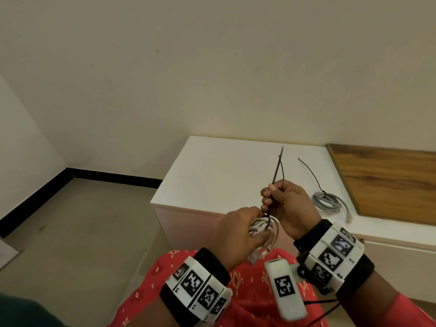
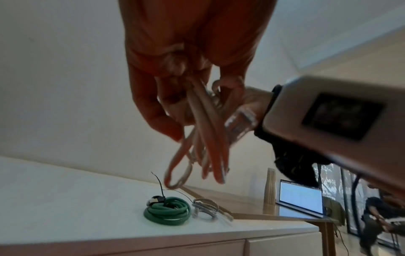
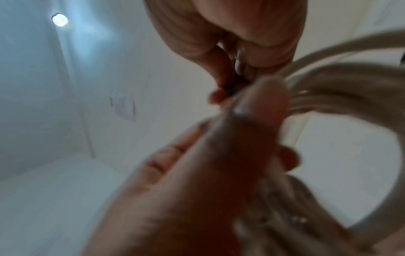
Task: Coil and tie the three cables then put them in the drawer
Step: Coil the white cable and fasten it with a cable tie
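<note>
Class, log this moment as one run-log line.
left hand: grips white cable coil | right hand: pulls black zip tie | green coil, grey coil: tied, on cabinet

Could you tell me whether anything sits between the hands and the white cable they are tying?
Nothing visible does: the left hand already grips the white cable coil, and the right hand pinches the black zip tie looped round it.

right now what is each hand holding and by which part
The left hand grips the coiled white cable around its bunched loops. The right hand pinches the black zip tie by its tail.
</note>
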### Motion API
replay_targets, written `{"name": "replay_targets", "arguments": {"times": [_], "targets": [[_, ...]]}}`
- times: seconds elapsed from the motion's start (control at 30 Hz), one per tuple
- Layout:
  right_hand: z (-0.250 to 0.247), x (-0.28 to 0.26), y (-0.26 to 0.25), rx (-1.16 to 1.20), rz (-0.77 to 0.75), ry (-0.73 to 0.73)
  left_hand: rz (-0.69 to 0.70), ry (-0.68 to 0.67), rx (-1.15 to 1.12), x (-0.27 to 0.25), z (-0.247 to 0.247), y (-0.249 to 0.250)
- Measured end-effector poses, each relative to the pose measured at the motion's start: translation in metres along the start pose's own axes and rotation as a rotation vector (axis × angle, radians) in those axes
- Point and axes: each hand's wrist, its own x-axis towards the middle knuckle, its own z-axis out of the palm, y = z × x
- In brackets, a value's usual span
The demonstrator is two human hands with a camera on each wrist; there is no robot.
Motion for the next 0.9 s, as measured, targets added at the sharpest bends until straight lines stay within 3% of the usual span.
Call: {"name": "replay_targets", "arguments": {"times": [0.13,0.27,0.4,0.63,0.9], "targets": [[0.006,-0.003,-0.001,0.178,0.084,0.001,-0.028,0.093,0.144,-0.005,0.010,-0.003],[0.009,-0.006,-0.003,0.128,0.041,-0.006,0.144,0.181,0.356,-0.010,0.019,-0.005],[0.010,-0.008,-0.004,0.112,0.031,-0.014,0.181,0.174,0.421,-0.009,0.014,-0.005],[0.026,-0.023,0.001,-0.172,-0.324,-0.082,0.083,0.334,0.248,-0.005,0.007,-0.006],[0.040,-0.034,0.025,-0.245,-0.431,-0.026,0.021,0.377,0.102,0.000,-0.001,-0.014]]}}
